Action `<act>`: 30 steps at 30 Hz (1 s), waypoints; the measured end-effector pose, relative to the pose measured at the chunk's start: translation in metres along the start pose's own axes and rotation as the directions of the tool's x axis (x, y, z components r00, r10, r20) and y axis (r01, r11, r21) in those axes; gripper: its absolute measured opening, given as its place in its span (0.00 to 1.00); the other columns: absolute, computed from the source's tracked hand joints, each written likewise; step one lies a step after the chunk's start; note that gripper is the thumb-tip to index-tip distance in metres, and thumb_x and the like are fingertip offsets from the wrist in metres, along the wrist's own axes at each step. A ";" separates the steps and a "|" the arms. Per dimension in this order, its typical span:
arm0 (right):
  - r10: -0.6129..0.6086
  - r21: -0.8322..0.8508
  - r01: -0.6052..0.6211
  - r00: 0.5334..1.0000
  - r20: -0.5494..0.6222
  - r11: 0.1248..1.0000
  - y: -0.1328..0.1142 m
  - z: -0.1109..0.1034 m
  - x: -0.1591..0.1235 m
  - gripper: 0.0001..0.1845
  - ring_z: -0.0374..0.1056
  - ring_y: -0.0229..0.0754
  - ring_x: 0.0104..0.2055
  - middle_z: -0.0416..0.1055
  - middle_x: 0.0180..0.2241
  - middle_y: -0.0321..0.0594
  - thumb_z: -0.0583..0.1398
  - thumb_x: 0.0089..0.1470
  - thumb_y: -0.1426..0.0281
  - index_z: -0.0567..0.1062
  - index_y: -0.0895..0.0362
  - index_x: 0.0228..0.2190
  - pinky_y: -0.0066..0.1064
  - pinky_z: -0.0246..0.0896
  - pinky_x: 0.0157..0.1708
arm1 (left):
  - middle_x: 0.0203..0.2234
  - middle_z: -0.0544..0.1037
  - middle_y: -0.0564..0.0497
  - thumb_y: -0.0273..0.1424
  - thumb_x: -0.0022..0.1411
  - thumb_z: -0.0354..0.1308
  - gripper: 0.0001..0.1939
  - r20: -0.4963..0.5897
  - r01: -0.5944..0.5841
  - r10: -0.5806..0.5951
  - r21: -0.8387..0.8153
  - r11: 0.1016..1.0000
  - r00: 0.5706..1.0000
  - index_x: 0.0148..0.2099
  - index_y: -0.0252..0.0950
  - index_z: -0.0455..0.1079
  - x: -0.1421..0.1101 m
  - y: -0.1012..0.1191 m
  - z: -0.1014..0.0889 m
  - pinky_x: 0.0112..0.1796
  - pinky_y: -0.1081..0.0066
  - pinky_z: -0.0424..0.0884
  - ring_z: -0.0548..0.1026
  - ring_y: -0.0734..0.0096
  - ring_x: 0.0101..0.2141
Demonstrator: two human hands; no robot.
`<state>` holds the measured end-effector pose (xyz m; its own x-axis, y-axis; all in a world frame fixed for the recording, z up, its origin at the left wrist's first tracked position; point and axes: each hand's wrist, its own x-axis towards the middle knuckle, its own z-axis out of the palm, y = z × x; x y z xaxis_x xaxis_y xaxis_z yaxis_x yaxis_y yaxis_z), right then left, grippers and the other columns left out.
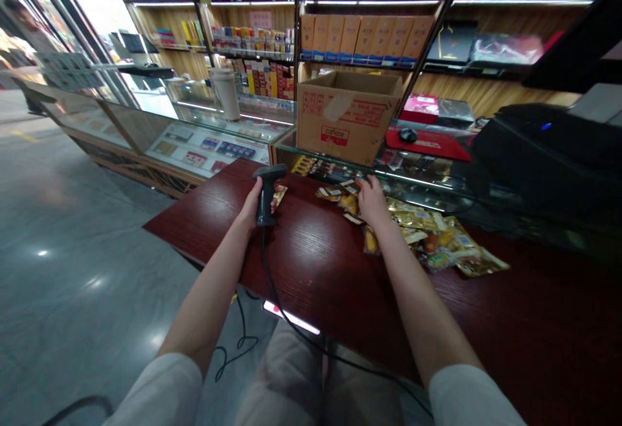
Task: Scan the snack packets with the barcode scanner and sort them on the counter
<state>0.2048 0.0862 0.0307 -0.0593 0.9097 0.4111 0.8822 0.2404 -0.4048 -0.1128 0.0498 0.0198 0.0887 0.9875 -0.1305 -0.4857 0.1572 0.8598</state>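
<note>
My left hand (253,204) is closed around the handle of a black barcode scanner (265,199), held upright over the dark red wooden table (311,251). Its cable (268,273) runs down off the table's near edge. A small gold packet (279,196) shows just behind the scanner; whether my left fingers touch it I cannot tell. My right hand (372,198) reaches onto a pile of gold and clear snack packets (420,215), fingers bent down at its left end. The fingertips are partly hidden, so a grip on any packet is unclear.
An open cardboard box (347,118) stands on the glass counter (286,139) behind the table. A white cup (225,94) is to its left, a mouse (407,135) on a red mat (437,144) to its right. A phone (291,318) lies at my lap.
</note>
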 end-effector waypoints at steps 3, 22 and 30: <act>-0.038 -0.132 0.053 0.993 0.115 0.990 0.011 0.000 -0.003 0.19 0.65 0.56 0.59 0.70 0.56 0.55 0.53 0.59 0.72 0.79 0.60 0.46 0.49 0.56 0.61 | 0.13 0.66 0.54 0.60 0.66 0.47 0.39 -0.064 0.026 -0.026 0.008 1.000 0.998 0.48 0.28 0.77 -0.002 0.010 -0.012 0.17 0.77 0.61 0.65 0.77 0.14; 0.149 0.060 -0.192 0.892 0.427 0.980 -0.171 0.123 0.023 0.43 0.56 0.67 0.67 0.60 0.64 0.64 0.68 0.49 0.45 0.68 0.62 0.55 0.58 0.53 0.63 | 0.20 0.73 0.53 0.58 0.67 0.49 0.33 -0.245 -0.127 0.087 -0.151 0.980 0.966 0.46 0.31 0.73 -0.001 0.021 -0.035 0.17 0.78 0.61 0.64 0.80 0.15; 0.167 0.116 -0.252 0.859 0.484 0.961 -0.158 0.127 0.046 0.40 0.66 0.57 0.60 0.66 0.60 0.60 0.74 0.42 0.66 0.63 0.56 0.52 0.50 0.60 0.57 | 0.27 0.79 0.47 0.56 0.68 0.50 0.32 -0.244 -0.082 0.054 -0.109 0.991 0.968 0.46 0.30 0.74 0.004 0.016 -0.029 0.17 0.76 0.63 0.66 0.80 0.15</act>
<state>0.0035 0.1336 0.0095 -0.1297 0.9855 -0.1097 0.8086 0.0411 -0.5870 -0.1451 0.0564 0.0188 -0.1523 0.9677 -0.2008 -0.5832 0.0760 0.8087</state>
